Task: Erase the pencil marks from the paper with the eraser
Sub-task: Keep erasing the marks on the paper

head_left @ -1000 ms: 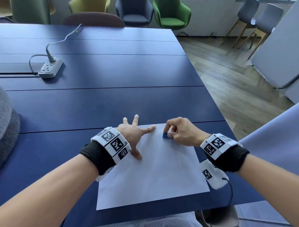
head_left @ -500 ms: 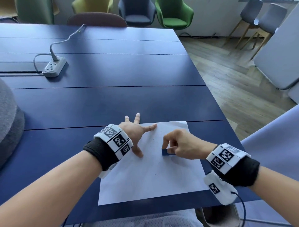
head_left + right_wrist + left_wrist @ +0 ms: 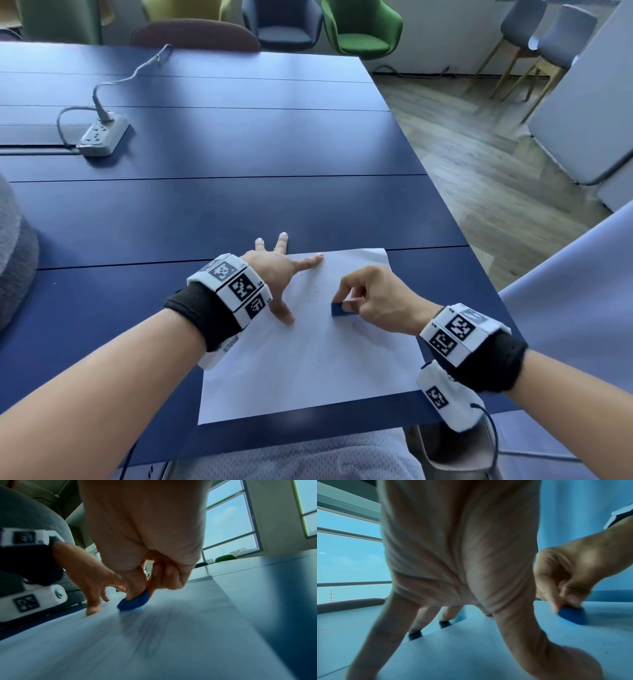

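A white sheet of paper [image 3: 308, 359] lies on the dark blue table near its front right corner. My right hand [image 3: 373, 301] pinches a small blue eraser [image 3: 340, 309] and holds it down on the paper's upper middle; the eraser [image 3: 133, 602] looks blurred in the right wrist view. My left hand [image 3: 277, 270] is spread flat, its thumb and forefinger pressing the paper's left part and the other fingertips [image 3: 415, 628] resting on the table beyond the edge. Small dark eraser crumbs [image 3: 313, 287] dot the paper. Faint grey marks [image 3: 352, 327] show just below the eraser.
A white power strip [image 3: 102, 135] with its cable sits on the table at the far left. Chairs stand beyond the far edge, a green one [image 3: 359, 27] among them. The table's right edge [image 3: 455, 222] drops to a wooden floor. A grey cushion [image 3: 13, 260] is at the left.
My right hand has drawn the eraser from the paper's far edge down toward me over the sheet. The left hand has stayed pressed on the paper.
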The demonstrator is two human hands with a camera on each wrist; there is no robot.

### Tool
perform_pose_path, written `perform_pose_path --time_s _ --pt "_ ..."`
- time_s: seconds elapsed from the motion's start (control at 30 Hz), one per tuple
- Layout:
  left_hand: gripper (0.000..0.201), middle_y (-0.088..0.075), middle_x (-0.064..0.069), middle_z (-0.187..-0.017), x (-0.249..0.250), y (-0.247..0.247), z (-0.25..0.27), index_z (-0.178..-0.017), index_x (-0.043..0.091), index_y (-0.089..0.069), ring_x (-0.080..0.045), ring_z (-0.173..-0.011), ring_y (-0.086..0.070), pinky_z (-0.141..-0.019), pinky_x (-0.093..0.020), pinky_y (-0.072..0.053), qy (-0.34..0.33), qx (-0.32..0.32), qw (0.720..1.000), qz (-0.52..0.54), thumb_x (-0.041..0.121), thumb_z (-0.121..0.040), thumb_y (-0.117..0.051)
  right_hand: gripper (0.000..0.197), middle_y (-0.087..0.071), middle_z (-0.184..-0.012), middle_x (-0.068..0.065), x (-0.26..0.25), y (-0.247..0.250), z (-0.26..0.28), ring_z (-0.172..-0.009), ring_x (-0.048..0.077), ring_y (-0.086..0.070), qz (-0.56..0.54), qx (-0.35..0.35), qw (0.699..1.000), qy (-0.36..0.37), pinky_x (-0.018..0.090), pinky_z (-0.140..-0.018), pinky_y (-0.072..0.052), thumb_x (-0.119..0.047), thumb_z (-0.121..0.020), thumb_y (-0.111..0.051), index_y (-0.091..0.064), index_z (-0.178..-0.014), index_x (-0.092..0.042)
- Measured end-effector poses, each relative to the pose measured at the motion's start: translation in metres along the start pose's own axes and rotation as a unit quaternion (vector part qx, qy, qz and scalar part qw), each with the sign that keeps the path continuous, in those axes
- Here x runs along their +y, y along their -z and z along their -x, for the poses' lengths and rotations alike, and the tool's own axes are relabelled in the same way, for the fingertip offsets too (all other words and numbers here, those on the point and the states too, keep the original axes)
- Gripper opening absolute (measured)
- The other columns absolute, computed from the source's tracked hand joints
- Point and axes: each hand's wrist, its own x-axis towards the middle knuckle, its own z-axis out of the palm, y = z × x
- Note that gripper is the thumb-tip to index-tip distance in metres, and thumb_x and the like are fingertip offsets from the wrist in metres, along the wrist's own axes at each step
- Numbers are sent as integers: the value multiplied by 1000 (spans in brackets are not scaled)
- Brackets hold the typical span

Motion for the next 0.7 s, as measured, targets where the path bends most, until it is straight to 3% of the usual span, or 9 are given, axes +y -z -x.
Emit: perform_pose_path --time_s 0.13,0.27,0.33,0.4,0.47,0.53,0.6,0.7 --pt "124 26 -7 -159 0 0 1 -143 60 13 -46 -145 8 -107 -60 -35 1 -8 1000 6 52 -66 -84 19 -65 -77 4 -2 -2 14 -64 12 -54 27 -118 993 8 25 -60 -48 -8 -82 -67 -75 -83 -25" --pt "124 26 -7 -159 0 -1 0 -142 61 14 -44 -146 8 -108 -59 -33 2 -7 1000 8 52 -66 -84 24 -64 -79 0 -8 -8 0 -72 15 -61 22 6 999 26 36 -73 -56 -3 -80 -66 -76 -83 -25" --pt "125 25 -7 -159 -1 -1 -2 -142 62 13 -45 -146 8 -108 -60 -33 0 -4 1000 10 52 -65 -85 25 -59 -76 -4 -3 -10 8 -68 10 -57 9 2 999 32 34 -71 -54 -2 -80 -66 -76 -83 -24" --pt "125 25 -7 -159 -1 -1 -2 -142 61 13 -47 -145 7 -108 -60 -33 -2 -5 1000 10 52 -65 -85 26 -55 -76 -7 0 -10 21 -67 7 -53 16 -72 997 36 28 -67 -52 0 -80 -65 -76 -84 -24" --pt "125 25 -8 -159 -2 -1 -1 -142 61 13 -47 -145 7 -109 -60 -32 1 -8 1000 10 52 -65 -85 29 -56 -77 -6 -5 -6 22 -71 12 -57 39 -119 991 42 29 -68 -54 1 -79 -63 -76 -85 -24" --pt "125 26 -8 -159 -1 0 0 -143 60 13 -47 -145 8 -109 -61 -30 -1 -10 1000 8 52 -66 -84 28 -56 -74 -5 -10 -7 14 -69 13 -55 45 -78 995 49 29 -66 -52 1 -79 -63 -76 -85 -24" --pt "125 25 -8 -159 -1 1 -1 -143 59 13 -47 -145 7 -110 -61 -30 -3 -13 1000 6 52 -66 -84 27 -50 -72 -8 -13 -10 11 -64 7 -48 35 -37 998 49 20 -61 -44 0 -80 -65 -76 -85 -23" --pt "125 25 -9 -159 -2 1 -1 -144 59 13 -48 -145 6 -110 -61 -29 -6 -12 1000 5 53 -65 -84 30 -48 -73 -9 -9 -8 25 -65 6 -48 44 -95 993 55 17 -61 -42 3 -80 -62 -77 -86 -22"
